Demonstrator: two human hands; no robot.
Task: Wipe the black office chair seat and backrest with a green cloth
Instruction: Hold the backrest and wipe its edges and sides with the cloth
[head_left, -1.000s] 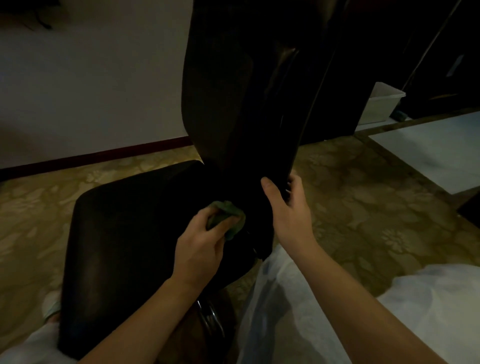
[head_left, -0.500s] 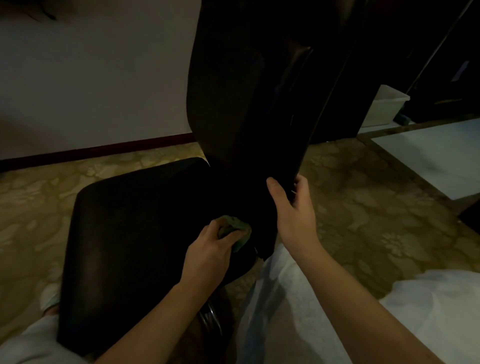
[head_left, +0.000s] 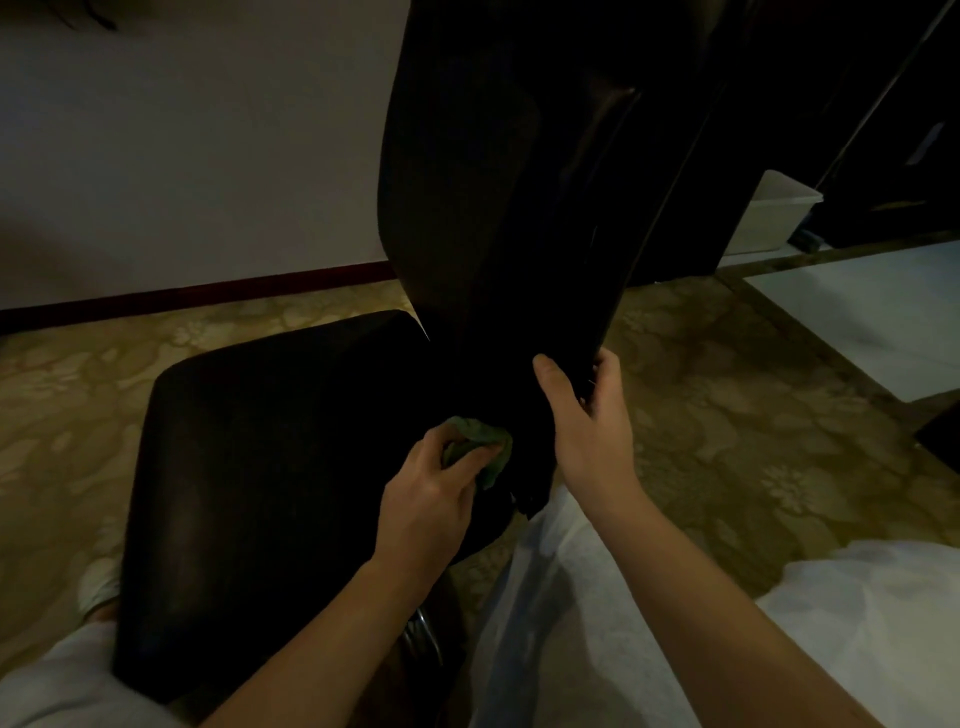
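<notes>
Low on the backrest, where it meets the seat, the left hand grips a bunched green cloth; the right hand clasps the backrest's edge.

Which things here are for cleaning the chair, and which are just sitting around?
For the job: green cloth, gripped by the left hand; seat; backrest, held at its edge by the right hand.

Just lying about: white bin in the back corner; patterned carpet.

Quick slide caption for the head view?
Left hand holds green cloth at rear of seat; right hand grips lower edge of backrest.
</notes>
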